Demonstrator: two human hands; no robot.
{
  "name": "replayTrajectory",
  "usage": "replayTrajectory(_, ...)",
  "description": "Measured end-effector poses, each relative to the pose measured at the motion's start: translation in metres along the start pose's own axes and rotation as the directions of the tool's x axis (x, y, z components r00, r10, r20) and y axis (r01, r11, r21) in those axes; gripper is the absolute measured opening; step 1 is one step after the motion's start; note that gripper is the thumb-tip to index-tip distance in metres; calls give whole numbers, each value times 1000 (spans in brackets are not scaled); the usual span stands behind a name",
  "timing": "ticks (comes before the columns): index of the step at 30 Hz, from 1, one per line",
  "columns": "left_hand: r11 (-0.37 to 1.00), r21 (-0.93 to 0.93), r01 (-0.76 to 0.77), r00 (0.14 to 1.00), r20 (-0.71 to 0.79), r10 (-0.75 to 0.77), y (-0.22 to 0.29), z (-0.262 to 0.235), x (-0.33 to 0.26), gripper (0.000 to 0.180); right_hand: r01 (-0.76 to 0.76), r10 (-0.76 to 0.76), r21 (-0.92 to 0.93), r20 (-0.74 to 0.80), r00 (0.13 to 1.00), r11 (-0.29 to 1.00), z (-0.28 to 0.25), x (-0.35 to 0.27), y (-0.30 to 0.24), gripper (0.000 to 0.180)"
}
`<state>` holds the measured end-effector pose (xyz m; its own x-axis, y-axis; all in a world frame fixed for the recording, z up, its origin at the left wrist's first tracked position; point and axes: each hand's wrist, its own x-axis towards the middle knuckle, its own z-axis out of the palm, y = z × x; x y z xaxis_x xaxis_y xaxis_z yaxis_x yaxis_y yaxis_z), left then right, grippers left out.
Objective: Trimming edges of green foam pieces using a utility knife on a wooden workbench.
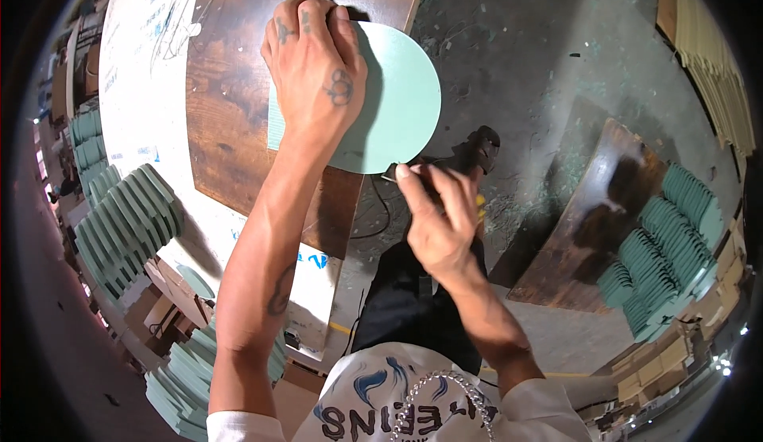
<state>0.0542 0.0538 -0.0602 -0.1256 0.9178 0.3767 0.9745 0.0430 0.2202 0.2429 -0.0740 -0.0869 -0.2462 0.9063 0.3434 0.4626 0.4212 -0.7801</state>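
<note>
A pale green board (401, 96), rounded on its right side, lies on the brown wooden tabletop (230, 84) and juts past its right edge. My left hand (316, 80) is closed over the board, with its fingers bent near the far edge. At the near rim of the board, my right hand (439, 231) pinches a small tool (388, 178). Only a thin, light tip of it shows by my fingertips. A yellow piece (480, 201) sticks out on the hand's other side, perhaps the tool's end. The rest is hidden by my fingers.
Stacks of green boards (131, 223) stand on the left, with more (181, 386) at lower left. On the right, a brown panel (584, 227) bears further green stacks (664, 243). Green scraps litter the grey floor (540, 68). My dark shoe (482, 149) shows below the board.
</note>
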Motion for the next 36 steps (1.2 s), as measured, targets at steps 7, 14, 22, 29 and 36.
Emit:
replayTrajectory(7,998,-61,9,999,-35,-12,-2,2,1,17,-88,114,175,-147,982,981,-4,12,-11,51)
replayTrajectory(14,998,-17,61,996,-62,-62,-3,2,0,16,-110,116,111,-48,992,988,34,-14,-33,65)
replayTrajectory(22,988,-97,120,990,-64,-127,-18,-3,-3,30,181,-180,54,-36,983,982,-25,78,32,57)
replayTrajectory(29,943,-238,232,972,26,-233,4,-11,7,6,669,-535,-76,537,652,740,-45,208,60,62)
replayTrajectory(36,948,-278,155,977,-102,-190,2,-3,4,3,469,-332,-138,536,776,873,-69,109,41,53)
